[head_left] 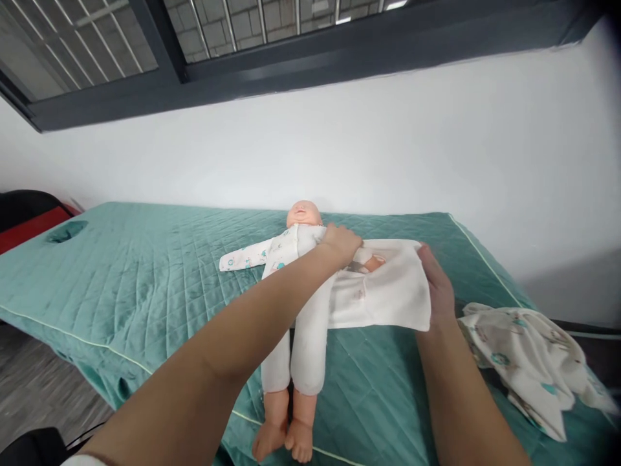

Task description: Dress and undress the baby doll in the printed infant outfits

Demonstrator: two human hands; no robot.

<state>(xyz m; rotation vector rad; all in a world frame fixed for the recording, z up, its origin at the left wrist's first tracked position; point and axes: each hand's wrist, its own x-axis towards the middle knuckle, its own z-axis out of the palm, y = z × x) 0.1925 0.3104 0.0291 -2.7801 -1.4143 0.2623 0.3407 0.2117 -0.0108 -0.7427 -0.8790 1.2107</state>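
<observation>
A baby doll (305, 213) lies on its back in white trousers (310, 349) and a white printed baby shirt (281, 249). One shirt sleeve stretches out to the left. The shirt's other side is spread to the right, pale inner face up, with a doll hand (374, 262) on it. My left hand (343, 241) is closed at the doll's shoulder, on the upper edge of the spread cloth; its fingertips are partly hidden. With fingers behind the cloth and thumb near its top corner, my right hand (438, 285) grips the shirt's far right edge.
A green quilted cover (145, 278) lies over the bed, which has a face hole (68, 232) at its left end. Crumpled printed baby clothing (538, 362) lies beyond my right forearm. Behind the bed stand a white wall (388, 142) and a dark window frame (291, 61).
</observation>
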